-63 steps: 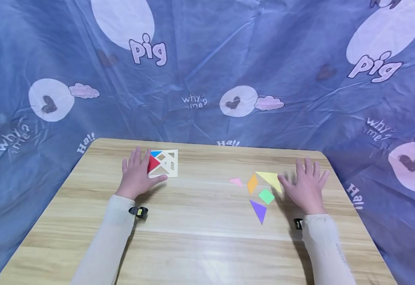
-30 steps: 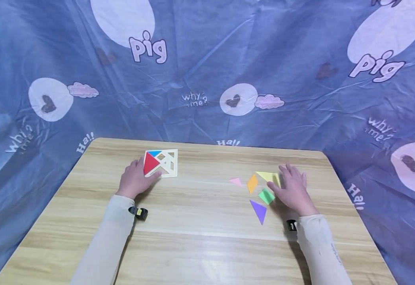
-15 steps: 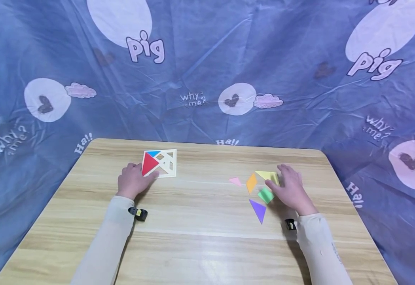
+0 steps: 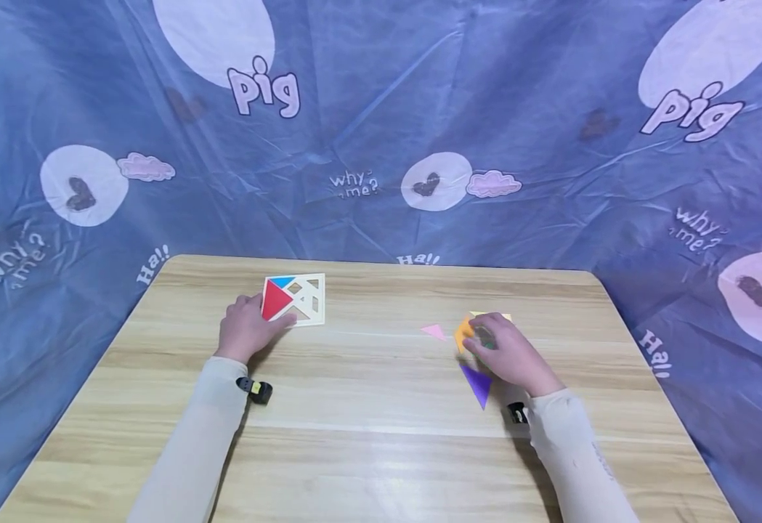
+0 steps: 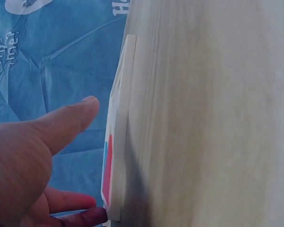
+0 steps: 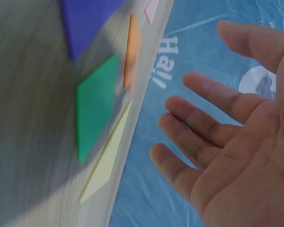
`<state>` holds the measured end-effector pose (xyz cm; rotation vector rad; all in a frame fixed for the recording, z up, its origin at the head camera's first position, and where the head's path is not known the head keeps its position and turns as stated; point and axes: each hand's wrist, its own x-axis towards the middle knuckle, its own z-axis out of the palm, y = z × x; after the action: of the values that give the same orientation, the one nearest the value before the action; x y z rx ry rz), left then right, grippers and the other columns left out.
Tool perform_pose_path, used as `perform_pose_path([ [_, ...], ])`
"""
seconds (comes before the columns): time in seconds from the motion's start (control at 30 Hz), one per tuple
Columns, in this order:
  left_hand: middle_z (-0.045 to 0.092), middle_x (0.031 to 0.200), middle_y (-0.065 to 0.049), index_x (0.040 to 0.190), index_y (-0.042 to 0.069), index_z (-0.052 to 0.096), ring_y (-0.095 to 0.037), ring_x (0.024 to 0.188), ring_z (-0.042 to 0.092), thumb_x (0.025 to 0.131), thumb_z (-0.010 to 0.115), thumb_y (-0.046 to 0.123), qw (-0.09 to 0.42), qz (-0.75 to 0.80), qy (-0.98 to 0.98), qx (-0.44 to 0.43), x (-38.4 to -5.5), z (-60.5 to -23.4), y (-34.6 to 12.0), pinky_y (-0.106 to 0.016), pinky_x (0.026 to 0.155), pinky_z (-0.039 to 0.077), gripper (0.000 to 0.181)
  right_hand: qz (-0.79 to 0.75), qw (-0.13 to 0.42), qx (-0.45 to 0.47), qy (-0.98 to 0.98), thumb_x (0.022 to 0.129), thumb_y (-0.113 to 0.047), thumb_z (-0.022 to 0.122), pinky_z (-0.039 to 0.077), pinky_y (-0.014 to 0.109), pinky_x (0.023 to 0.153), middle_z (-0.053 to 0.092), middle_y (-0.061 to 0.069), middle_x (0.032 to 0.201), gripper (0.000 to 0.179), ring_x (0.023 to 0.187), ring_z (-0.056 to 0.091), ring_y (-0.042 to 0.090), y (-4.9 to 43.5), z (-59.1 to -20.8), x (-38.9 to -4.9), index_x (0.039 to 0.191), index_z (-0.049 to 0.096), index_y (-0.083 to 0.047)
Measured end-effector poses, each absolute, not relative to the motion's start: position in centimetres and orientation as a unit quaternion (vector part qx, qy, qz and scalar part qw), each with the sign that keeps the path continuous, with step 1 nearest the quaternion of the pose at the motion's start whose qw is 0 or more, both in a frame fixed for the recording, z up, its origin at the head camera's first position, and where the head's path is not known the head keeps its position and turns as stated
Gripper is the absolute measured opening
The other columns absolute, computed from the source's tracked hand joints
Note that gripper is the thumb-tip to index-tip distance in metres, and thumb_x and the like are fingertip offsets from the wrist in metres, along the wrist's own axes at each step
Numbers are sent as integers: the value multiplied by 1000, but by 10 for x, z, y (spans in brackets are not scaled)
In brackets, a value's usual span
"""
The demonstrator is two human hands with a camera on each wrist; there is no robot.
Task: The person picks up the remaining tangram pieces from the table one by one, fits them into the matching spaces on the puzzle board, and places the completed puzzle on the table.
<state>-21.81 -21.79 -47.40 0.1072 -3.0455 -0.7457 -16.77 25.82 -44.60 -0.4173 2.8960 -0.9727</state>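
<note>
My left hand (image 4: 246,330) lies at the left edge of a cream tangram tray (image 4: 320,299), fingertips at its near-left corner. In the left wrist view the thumb is stretched out, apart from the tray. A large red triangle (image 4: 276,299) and a blue triangle (image 4: 282,281) sit in the tray; its other slots show bare. My right hand (image 4: 514,357) hovers over the loose pieces with spread, slightly bent fingers, holding nothing. Beneath or beside it lie a green square (image 6: 97,109), an orange parallelogram (image 4: 462,336) and a yellow triangle (image 4: 500,316), the green mostly hidden in the head view.
A purple triangle (image 4: 477,385) lies in front of the right hand, and a small pink triangle (image 4: 434,332) to its left. The wooden table (image 4: 367,407) ends at a blue printed cloth (image 4: 367,116) hanging behind and along the sides.
My right hand has moved left, from beside the yellow triangle to above the green and orange pieces. The left hand has drawn its fingers back to the tray's left edge.
</note>
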Motion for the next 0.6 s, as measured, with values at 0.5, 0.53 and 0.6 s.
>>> perform_pose_path([
  [0.5,55,122,-28,147,-5,51,-46,109,48,87,73,56,-8,-225,-974,39,-220,-474,-215,-61,88,45,89,-283,41,-156,946,101,-27,67,45,57,107,62,16,134,42,127,56,37,240,-456,-170,134,63,-1],
  [0.53,55,122,-28,146,-5,51,-46,109,48,87,73,56,-8,-226,-973,39,-220,-474,-215,-61,88,45,88,-282,43,-155,946,101,-27,67,43,58,109,62,16,136,42,131,54,40,239,-456,-170,134,63,-1],
  [0.6,55,122,-28,146,-5,53,-46,108,48,86,74,55,-7,-228,-973,38,-220,-474,-215,-60,88,45,87,-277,46,-156,947,101,-28,67,40,60,113,62,17,136,42,138,48,44,236,-457,-170,134,64,-2],
])
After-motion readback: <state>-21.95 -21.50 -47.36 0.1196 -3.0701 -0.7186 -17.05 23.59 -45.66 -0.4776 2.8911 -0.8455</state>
